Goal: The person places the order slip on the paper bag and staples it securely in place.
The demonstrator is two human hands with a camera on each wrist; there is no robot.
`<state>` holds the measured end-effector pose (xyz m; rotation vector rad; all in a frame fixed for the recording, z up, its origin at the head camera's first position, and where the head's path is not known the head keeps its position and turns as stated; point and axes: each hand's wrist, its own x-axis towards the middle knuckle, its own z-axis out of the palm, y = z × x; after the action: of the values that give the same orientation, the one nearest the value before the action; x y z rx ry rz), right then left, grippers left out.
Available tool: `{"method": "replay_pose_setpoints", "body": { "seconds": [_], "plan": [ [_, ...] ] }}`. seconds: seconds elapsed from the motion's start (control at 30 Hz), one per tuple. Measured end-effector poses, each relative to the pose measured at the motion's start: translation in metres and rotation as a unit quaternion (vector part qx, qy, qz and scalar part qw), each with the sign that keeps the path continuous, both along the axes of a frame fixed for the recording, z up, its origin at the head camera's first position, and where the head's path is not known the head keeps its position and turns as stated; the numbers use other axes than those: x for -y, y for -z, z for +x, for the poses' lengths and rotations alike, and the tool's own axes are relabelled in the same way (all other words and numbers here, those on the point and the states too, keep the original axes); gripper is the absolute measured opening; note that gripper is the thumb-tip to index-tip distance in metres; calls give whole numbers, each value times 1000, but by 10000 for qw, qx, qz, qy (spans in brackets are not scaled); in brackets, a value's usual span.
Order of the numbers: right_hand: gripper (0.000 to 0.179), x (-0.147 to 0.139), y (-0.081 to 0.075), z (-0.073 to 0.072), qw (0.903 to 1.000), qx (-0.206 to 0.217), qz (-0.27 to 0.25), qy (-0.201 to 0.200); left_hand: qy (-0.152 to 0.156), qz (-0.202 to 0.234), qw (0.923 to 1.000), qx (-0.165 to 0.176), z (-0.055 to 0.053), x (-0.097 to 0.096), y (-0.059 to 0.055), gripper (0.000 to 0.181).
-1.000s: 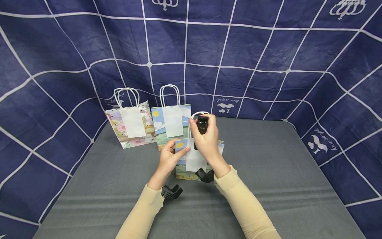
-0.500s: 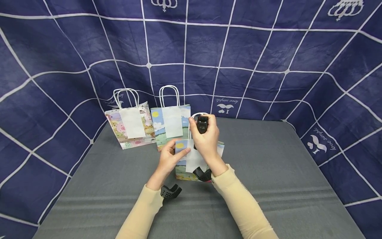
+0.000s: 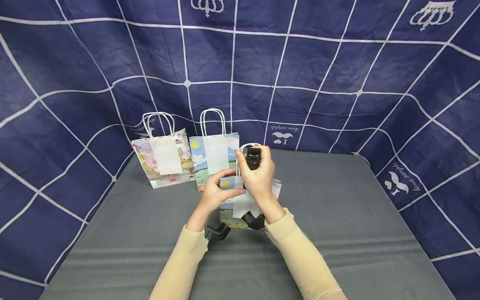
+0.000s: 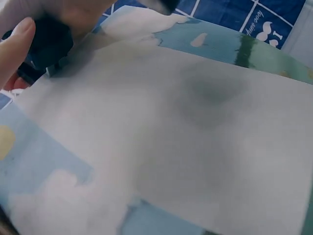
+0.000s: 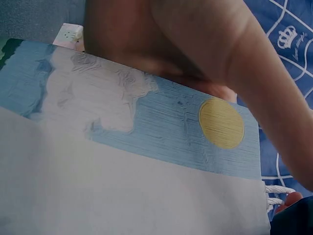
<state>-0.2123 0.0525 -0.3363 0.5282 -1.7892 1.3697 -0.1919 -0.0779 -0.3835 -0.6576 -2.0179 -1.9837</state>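
A small paper gift bag with a sky-and-meadow print stands in the middle, a blank white card over its front. My left hand holds the bag at its upper left, thumb across the front and fingers behind the top edge. My right hand grips a black stapler at the top of the bag, beside the white rope handles. In the left wrist view the stapler sits at the card's edge. The right wrist view shows the bag's yellow sun below the left fingers, partly hidden behind the paper.
Two more gift bags stand behind to the left: an animal-print one and a matching sky-print one, each with a white card on its front. Grey cloth covers the table. A blue gridded curtain encloses the back and sides.
My left hand has shifted slightly right and its thumb reaches farther across the bag's front, close to the right hand. The right hand keeps the stapler at the bag's top.
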Motion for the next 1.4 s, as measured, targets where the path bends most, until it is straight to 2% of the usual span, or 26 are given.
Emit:
{"method": "replay_pose_setpoints", "body": {
  "seconds": [0.1,0.2,0.3,0.43,0.6,0.8,0.87,0.97,1.1,1.17,1.27,1.4],
  "plan": [
    [30,0,1,0,10000,12,-10,27,-33,-270,9996,111,2,-3,-9,46],
    [29,0,1,1,10000,5,-32,7,-67,-425,9989,186,3,-5,-13,41],
    [30,-1,0,0,10000,6,-17,-37,-90,-420,9989,210,2,-6,-14,38],
    [32,-2,0,2,9998,139,66,-152,-46,-326,9994,81,0,-7,-13,36],
    [41,-8,-3,6,9956,693,207,-597,38,-195,9998,-94,-2,-8,-11,35],
    [50,-25,-13,16,9759,1557,491,-1444,165,-74,9996,-233,-3,-7,-9,35],
    [50,-31,-17,18,9744,1578,525,-1511,136,-70,9997,-199,-3,-7,-9,34],
    [44,-41,-22,21,9788,1340,464,-1480,79,-65,9999,-115,-2,-8,-10,34],
    [36,-54,-22,24,9866,846,96,-1389,11,-85,10000,20,-1,-8,-12,34],
    [38,-61,-20,24,9888,720,-88,-1304,21,-85,9999,80,-1,-8,-12,35],
    [45,-67,-15,27,9890,841,-106,-1216,69,-38,9999,97,0,-8,-12,35],
    [54,-71,-6,33,9770,1373,211,-1619,183,32,9998,-71,1,-8,-11,35]
  ]
}}
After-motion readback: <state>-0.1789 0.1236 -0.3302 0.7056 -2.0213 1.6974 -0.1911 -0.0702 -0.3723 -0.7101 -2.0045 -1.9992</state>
